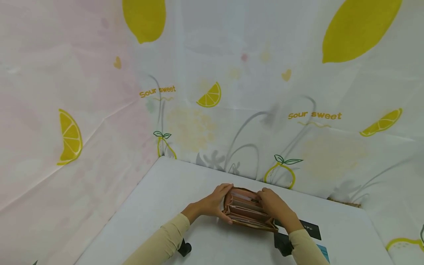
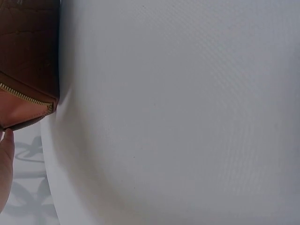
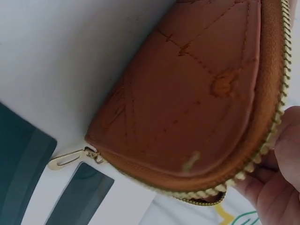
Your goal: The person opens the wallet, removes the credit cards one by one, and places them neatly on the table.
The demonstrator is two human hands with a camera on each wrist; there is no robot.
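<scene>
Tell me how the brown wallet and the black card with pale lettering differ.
Colour: the wallet is brown with a pinkish lining; the black card carries pale lettering.
Pose: the wallet is held open by the left hand and right hand; the black card lies flat on the table.
Build: the wallet is thick, with compartments; the black card looks thin.
</scene>
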